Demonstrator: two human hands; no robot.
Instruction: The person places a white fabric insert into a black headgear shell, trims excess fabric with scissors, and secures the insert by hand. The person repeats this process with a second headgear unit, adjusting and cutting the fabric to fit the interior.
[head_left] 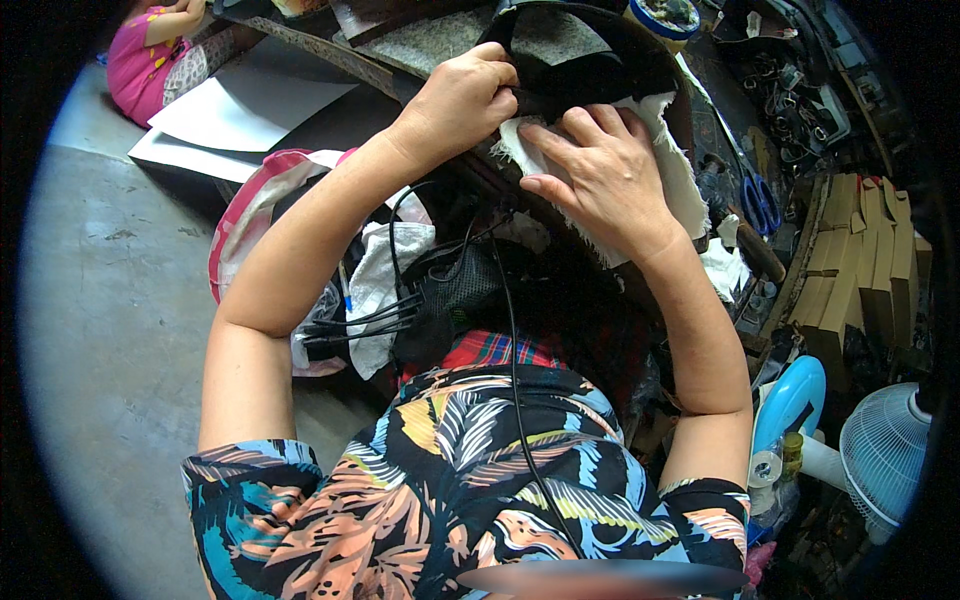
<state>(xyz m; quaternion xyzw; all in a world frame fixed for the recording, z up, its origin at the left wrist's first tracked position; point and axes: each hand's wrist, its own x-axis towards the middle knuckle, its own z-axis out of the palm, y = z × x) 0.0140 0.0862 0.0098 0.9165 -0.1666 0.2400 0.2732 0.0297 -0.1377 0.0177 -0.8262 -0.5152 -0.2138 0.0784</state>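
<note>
A black curved piece of material [575, 78] with a broad loop lies at the far side of the work surface. My left hand [462, 100] is closed in a pinch at its left edge; the fingertips are partly hidden. My right hand [608, 172] rests on a white cloth with frayed edges [680, 165], just right of the left hand. Its fingers are spread and slightly bent, with the tips close to the black piece. The cloth lies under the right palm and shows on both sides of it.
Blue-handled scissors [762, 204] and a lidded tub [664, 18] lie to the right, near cardboard pieces [850, 255] and a fan [885, 455]. White sheets [250, 108] and a pink-rimmed bag [228, 240] are at left. Another person in pink [140, 65] sits far left. A black cable [512, 350] hangs down my front.
</note>
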